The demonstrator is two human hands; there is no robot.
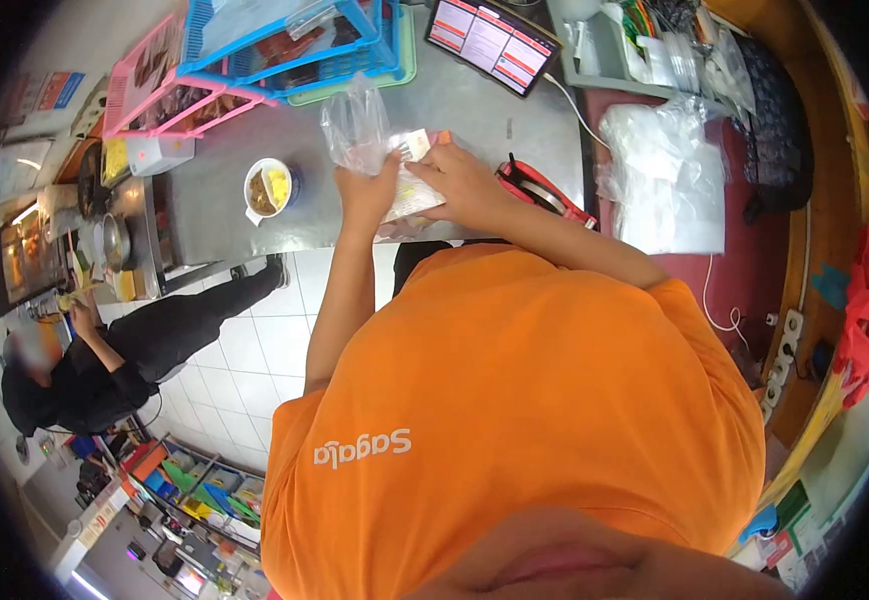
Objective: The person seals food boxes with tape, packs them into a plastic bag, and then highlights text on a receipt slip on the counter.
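Note:
Over the front edge of the metal counter (300,225), my left hand (365,195) and my right hand (460,185) are both closed on a white packet (417,190) with printed paper on it. What is inside the packet cannot be made out. A crumpled clear plastic bag (355,125) stands up beside my left fingers, apparently touching them. To the left of my left hand is a round white paper bowl (268,188) with yellow and brown food in it. Close to my right forearm lies a red pouch or case (545,195) with a black strap.
Blue (290,60) and pink (140,80) baskets stand at the back left. A tablet (493,42) with a white cable is at the back. Clear plastic bags (665,170) are piled on the right, below a grey bin (610,65). A person in black (155,340) works at the left.

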